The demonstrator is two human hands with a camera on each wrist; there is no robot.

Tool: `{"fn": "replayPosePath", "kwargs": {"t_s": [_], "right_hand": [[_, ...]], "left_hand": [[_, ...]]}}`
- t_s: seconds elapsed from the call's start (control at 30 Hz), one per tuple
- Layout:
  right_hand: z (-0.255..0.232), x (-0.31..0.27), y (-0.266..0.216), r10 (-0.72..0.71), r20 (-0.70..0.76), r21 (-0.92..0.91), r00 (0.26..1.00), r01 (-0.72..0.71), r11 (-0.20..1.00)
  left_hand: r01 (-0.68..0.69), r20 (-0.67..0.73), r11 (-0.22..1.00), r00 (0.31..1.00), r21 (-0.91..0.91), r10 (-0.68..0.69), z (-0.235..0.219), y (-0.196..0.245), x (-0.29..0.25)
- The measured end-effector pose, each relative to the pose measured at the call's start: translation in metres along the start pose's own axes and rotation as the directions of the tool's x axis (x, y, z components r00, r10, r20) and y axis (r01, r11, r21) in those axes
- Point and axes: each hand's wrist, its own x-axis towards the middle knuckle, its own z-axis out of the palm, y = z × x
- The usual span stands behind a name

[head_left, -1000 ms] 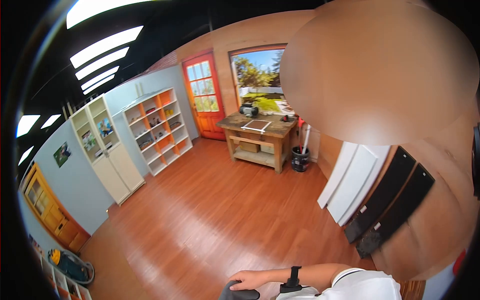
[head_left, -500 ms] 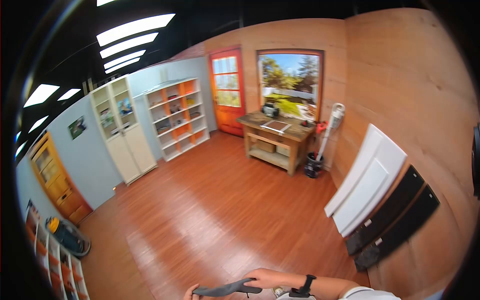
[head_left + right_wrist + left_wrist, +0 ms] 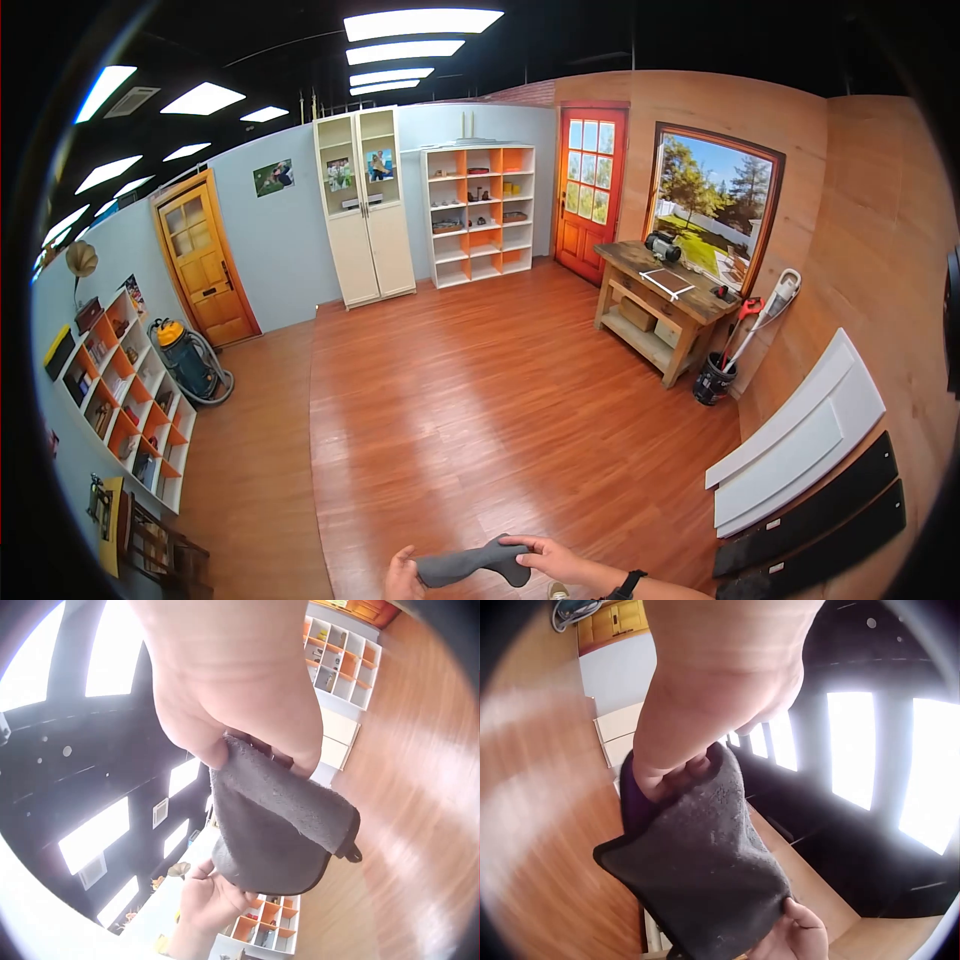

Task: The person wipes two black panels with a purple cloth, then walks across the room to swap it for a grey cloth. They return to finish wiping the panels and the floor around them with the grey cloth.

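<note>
A dark grey cloth with a fuzzy face and dark edging is stretched between both hands, low in the head view. My left hand grips its left end. At its other end my right hand pinches the fabric, and a flap droops below those fingers. In the left wrist view the cloth hangs spread, the left fingers tucked partly behind its upper edge. A small loop sticks out from one corner in the right wrist view, where the top of the cloth is folded over.
A wooden workbench stands at the right, beside a black bucket. White and black panels lean on the right wall. Shelves and a vacuum cleaner are on the left, over a reddish wood floor.
The head view has turned right and levelled. The left hand has come into sight at the cloth's left end, and the cloth now shows drawn out between both hands.
</note>
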Motion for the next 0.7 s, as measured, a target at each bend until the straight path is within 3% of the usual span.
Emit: {"fn": "replayPosePath", "kwargs": {"t_s": [0.03,0.13,0.17,0.2,0.23,0.3,0.37,0.43,0.53,0.6,0.63,0.7], "right_hand": [[0.002,0.0,-0.003,0.028,-0.005,0.041,1.0,-0.028,0.999],[0.001,0.006,0.006,0.055,-0.016,0.116,0.998,-0.053,0.992],[0.0,0.011,0.012,0.051,-0.023,0.15,0.998,-0.047,0.988],[-0.003,0.014,0.018,0.05,-0.013,0.145,0.999,-0.047,0.988],[-0.007,0.015,0.024,0.127,0.006,0.209,0.992,-0.126,0.97],[0.0,0.015,0.014,0.203,0.034,0.265,0.979,-0.205,0.942],[0.01,0.008,0.002,0.362,0.141,0.299,0.921,-0.388,0.872],[0.017,0.003,0.009,0.339,0.15,0.24,0.929,-0.366,0.899],[0.003,0.007,0.041,0.346,0.253,0.212,0.904,-0.4,0.891],[0.001,0.009,0.041,0.247,0.26,0.401,0.933,-0.337,0.852],[-0.003,0.007,0.039,0.248,0.263,0.398,0.932,-0.339,0.853],[-0.004,0.002,0.024,0.189,0.18,0.557,0.965,-0.258,0.789]], "left_hand": [[-0.019,-0.015,0.994,1.0,0.112,0.021,0.013,0.009,-0.01],[-0.08,-0.018,0.989,0.996,0.123,0.083,0.038,0.031,-0.033],[-0.085,-0.025,0.989,0.996,0.122,0.088,0.029,0.028,-0.031],[-0.171,0.056,0.955,0.985,0.243,0.163,0.015,0.023,-0.026],[-0.262,0.143,0.898,0.964,0.354,0.225,0.004,0.018,-0.023],[-0.263,0.14,0.897,0.964,0.356,0.227,0.001,0.02,-0.024],[-0.262,0.145,0.896,0.964,0.36,0.224,0.0,0.021,-0.024],[-0.192,0.176,0.926,0.974,0.325,0.14,0.0,0.02,-0.023],[-0.245,0.177,0.911,0.965,0.332,0.195,0.0,0.014,-0.015],[-0.257,0.169,0.906,0.963,0.338,0.21,-0.001,0.014,-0.013],[-0.266,0.161,0.9,0.962,0.346,0.222,-0.001,0.014,-0.013],[-0.273,0.186,0.897,0.958,0.348,0.22,-0.005,0.012,-0.012]]}}
